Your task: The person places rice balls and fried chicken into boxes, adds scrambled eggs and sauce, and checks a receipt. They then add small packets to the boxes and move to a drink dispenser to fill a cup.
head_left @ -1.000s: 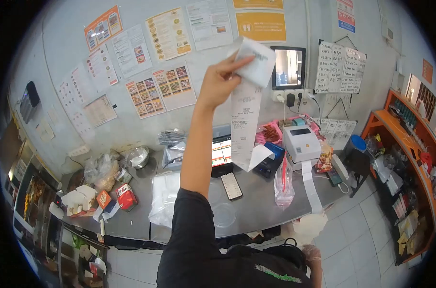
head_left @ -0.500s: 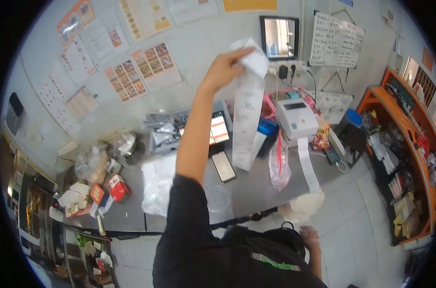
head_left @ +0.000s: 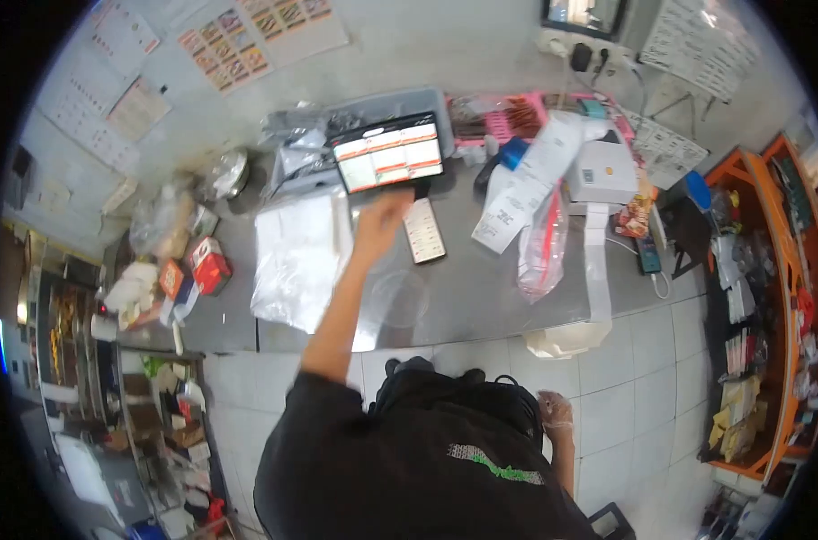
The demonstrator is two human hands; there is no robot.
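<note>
My left hand [head_left: 384, 225], blurred by motion, is over the counter just below the lit tablet [head_left: 389, 155]. Right beside its fingertips lies a phone [head_left: 424, 231] with a bright screen. A long printed receipt [head_left: 528, 189] now hangs slanting next to the white label printer [head_left: 602, 171], apart from my hand. Low at my right side is my right hand [head_left: 556, 411] in a clear plastic glove, away from the counter, its fingers partly hidden.
White plastic bags [head_left: 301, 256] lie left of the phone. A clear round lid [head_left: 400, 299] sits near the counter edge, and a pink-sealed pouch [head_left: 542, 252] lies under the receipt. A blank label strip [head_left: 597, 261] trails off the edge. Orange shelves [head_left: 755, 306] stand at right.
My left hand has let go of the receipt and moved down and left to the tablet and phone. The receipt has dropped beside the printer. The view has tilted downward.
</note>
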